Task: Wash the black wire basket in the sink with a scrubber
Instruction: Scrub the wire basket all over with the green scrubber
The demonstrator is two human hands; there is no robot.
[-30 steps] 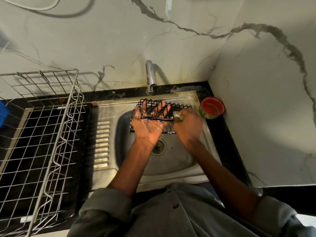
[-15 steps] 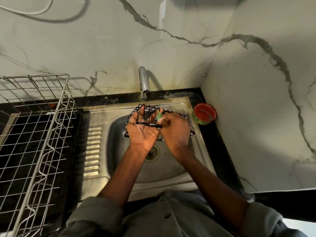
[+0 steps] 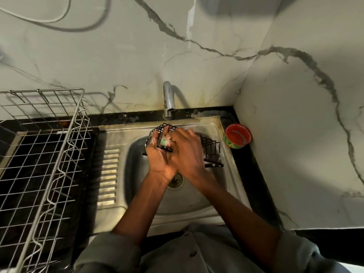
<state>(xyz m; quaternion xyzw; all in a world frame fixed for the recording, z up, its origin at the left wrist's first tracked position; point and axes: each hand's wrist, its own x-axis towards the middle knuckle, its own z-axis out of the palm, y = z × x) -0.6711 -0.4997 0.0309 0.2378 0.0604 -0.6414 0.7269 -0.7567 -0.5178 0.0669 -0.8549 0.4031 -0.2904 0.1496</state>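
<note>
Two hands meet at frame centre over the sink (image 3: 220,133). Left hand (image 3: 160,156) grips the black wire basket (image 3: 210,148), fingers curled over its near rim; right hand (image 3: 187,148) pinches the scrubber (image 3: 165,142). Beyond them, the basket's long axis runs left to right.

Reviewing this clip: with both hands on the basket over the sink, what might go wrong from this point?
1. The black wire basket is held tilted above the steel sink by the left hand alone; wet, it might slip and drop.
2. The right hand rubs the green scrubber against thin wires, which may snag fingers.
3. The red round tub stands near the basket's right end and might be knocked.
</note>
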